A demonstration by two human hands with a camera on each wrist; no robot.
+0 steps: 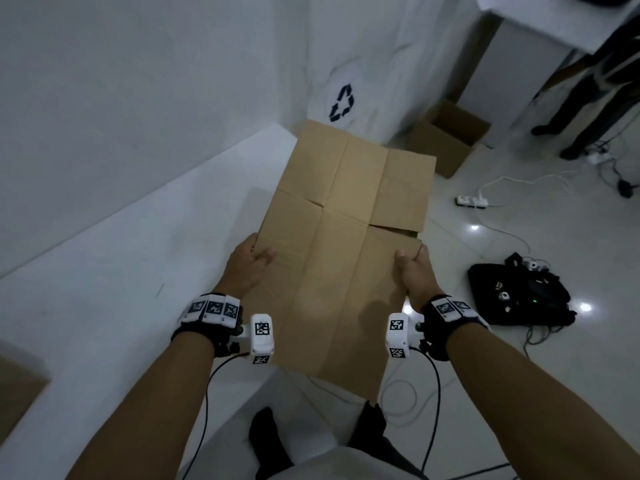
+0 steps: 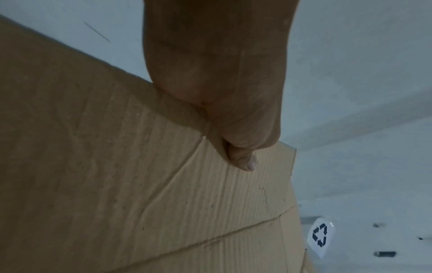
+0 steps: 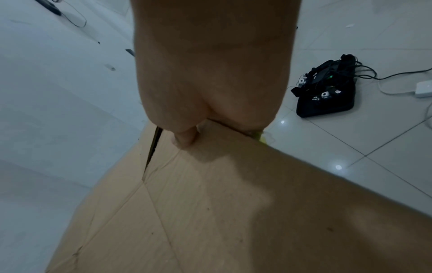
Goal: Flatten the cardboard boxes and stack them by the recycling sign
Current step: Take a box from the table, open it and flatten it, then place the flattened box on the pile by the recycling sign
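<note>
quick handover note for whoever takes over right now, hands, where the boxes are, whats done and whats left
Left hand: grips the left edge of the flattened cardboard box, thumb on top.
Right hand: grips the right edge the same way.
The flattened box is held in the air, its far end pointing toward the recycling sign on the white wall.
Done: this box is flat. No stack shows by the sign yet.
Left: set this box down by the sign. One open cardboard box stands unflattened on the floor to the right of the sign; flatten and stack it too.
Mind the cables and the black bag on the floor to the right.
</note>
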